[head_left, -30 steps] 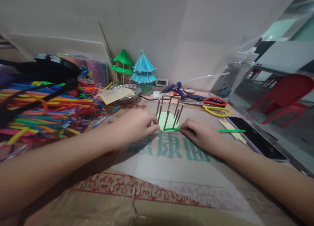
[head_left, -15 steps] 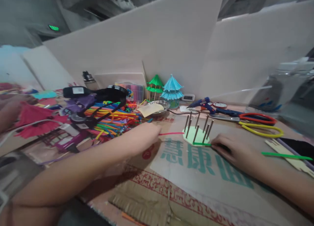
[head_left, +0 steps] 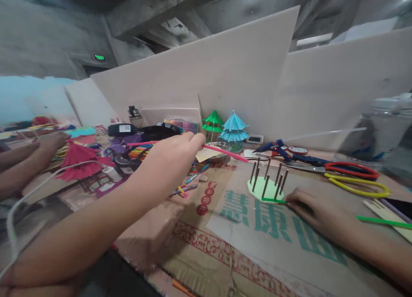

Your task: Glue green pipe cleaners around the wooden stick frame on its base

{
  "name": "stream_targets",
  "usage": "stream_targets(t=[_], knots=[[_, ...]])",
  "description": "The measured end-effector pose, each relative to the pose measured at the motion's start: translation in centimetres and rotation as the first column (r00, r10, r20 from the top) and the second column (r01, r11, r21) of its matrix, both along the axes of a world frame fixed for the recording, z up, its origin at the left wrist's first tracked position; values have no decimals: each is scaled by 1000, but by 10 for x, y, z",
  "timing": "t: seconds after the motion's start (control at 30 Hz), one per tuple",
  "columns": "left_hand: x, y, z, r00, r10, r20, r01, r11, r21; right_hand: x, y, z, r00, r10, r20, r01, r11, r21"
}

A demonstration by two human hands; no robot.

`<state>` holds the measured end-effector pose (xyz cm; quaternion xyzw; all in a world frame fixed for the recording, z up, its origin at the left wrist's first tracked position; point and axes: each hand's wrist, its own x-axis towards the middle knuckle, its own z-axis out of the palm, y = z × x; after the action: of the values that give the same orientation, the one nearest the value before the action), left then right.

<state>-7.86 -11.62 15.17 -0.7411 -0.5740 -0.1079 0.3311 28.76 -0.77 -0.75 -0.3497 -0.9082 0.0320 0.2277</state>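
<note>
Over cardboard [head_left: 206, 262], angular mint base [head_left: 260, 193], upright sticks [head_left: 265, 186]; left hand [head_left: 180, 154] pinches pink strip [head_left: 227, 152], right hand [head_left: 304, 206] green strip [head_left: 273, 200].

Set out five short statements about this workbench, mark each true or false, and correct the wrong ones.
1. The left hand holds a pink strip. True.
2. Several thin brown sticks stand on the pale green base. True.
3. The right hand is raised high above the base. False: it is low beside the base, fingertips at a green strip along the edge.
4. The green model pagoda stands to the right of the blue model pagoda in the picture. False: it stands to the left.
5. The blue glue gun lies farther back than the base. True.
</note>
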Motion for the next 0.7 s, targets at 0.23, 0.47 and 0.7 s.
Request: stream_targets(t=[0.23, 0.47, 0.7], knots=[[-63, 30, 8, 832, -41, 554, 126, 985, -116, 2, 1, -1, 1000, -22, 15, 23, 998, -55], [-72, 35, -3, 640, -137, 756, 359, 923, -137, 5, 6, -5, 1000, -18, 18, 20, 996, -86], [-39, 59, -50, 916, -46, 398, 175, 939, -294, 6, 3, -4, 1000, -26, 17, 27, 997, -73]])
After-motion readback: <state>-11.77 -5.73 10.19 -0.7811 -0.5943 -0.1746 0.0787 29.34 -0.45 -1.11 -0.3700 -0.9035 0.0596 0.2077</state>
